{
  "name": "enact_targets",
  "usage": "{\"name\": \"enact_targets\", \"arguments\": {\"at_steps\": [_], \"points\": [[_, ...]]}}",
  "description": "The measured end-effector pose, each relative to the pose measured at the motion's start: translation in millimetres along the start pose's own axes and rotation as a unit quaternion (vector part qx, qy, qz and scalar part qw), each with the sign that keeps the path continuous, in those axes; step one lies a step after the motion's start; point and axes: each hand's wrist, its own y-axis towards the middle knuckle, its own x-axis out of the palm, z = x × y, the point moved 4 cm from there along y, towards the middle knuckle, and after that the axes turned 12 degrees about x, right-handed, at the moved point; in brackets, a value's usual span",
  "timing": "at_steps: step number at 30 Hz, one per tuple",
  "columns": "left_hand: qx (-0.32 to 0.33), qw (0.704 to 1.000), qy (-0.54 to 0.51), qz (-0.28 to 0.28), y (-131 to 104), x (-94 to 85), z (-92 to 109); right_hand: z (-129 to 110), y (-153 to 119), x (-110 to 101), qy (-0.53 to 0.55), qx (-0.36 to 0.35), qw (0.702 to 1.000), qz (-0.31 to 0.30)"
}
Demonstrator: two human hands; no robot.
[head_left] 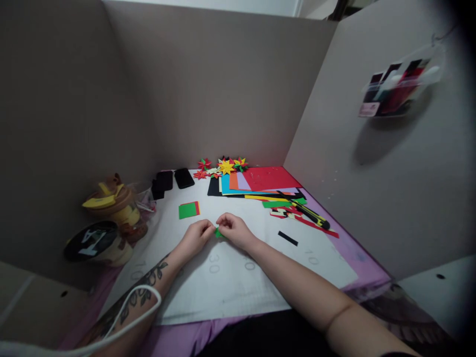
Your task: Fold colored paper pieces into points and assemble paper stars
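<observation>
A small green paper piece (219, 232) is pinched between my two hands above the white sheet (208, 297). My left hand (198, 237) grips its left side with thumb and finger pressed together. On the other side, my right hand (235, 230) has its fingertips closed on the same piece. The paper's exact shape is too small to make out. Just behind my left hand lies a little stack of green squares (188, 210), with red and yellow edges showing. A black paper strip (287, 238) lies to the right of my right hand.
Folded paper stars (226, 167) sit at the back beside coloured sheets (264, 178). A yellow-black cutter (312, 216) lies at the right among paper scraps (284, 213). Two dark flat objects (184, 178) are at the back left. Pots (124, 210) stand left; grey panels surround the table.
</observation>
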Motion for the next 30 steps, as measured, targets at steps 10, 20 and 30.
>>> {"name": "enact_targets", "arguments": {"at_steps": [10,20,30], "points": [[-0.041,0.986,0.110,0.116,3.9,-37.1,-35.1,7.1,24.9,-55.9,0.039,0.048,0.990,0.126],[0.030,0.947,0.309,0.079,8.9,-51.3,-68.5,21.5,49.0,-81.5,-0.367,-0.021,0.912,0.181],[0.007,0.948,0.312,0.053,8.3,-46.5,-78.1,14.2,44.3,-75.3,-0.422,-0.032,0.897,0.128]]}}
